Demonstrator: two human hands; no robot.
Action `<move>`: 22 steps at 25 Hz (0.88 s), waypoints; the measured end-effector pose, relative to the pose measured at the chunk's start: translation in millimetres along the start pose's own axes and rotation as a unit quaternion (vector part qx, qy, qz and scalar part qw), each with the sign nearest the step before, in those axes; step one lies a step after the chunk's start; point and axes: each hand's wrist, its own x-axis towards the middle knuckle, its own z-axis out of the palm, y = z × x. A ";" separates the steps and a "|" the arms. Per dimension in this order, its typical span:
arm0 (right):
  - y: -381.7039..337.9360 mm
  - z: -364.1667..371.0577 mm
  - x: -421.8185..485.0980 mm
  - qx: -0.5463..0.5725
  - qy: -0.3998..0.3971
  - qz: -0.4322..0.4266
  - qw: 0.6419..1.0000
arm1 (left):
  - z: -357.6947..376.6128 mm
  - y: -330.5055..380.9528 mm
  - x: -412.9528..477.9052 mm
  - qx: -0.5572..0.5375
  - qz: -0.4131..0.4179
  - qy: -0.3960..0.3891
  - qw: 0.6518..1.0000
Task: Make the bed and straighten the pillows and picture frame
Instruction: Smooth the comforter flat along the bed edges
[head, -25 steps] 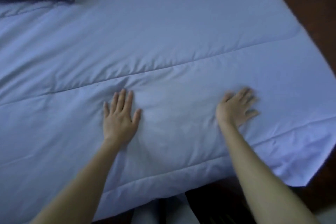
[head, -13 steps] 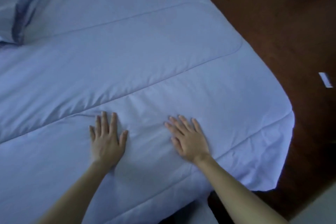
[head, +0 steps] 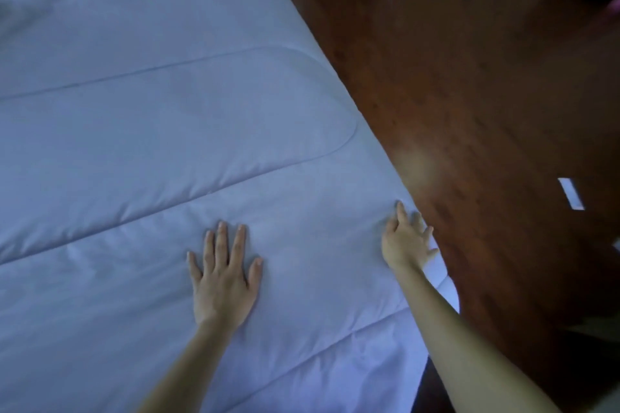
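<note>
Blue quilt [head: 161,151] beneath flat left hand [head: 223,278], right hand [head: 406,241]

**Cloth & wood, as we see them**

We read the comforter [head: 161,151] as pale blue cloth: matt, soft-looking, w/ stitched quilt lines & fine creases. The floor [head: 469,94] is reddish-brown wood, smooth & glossy, w/ a hazy light patch showing on it. The white strip [head: 571,193] on it looks flat & matt; paper or tape, we can't tell.

Pale blue quilted comforter [head: 161,131] lies spread, seemingly smooth, across bed.
</note>
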 end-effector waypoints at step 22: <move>73.4 -5.5 87.4 0.136 -0.116 -0.167 0.970 | 15.1 42.4 -8.1 -0.057 -0.197 0.044 0.978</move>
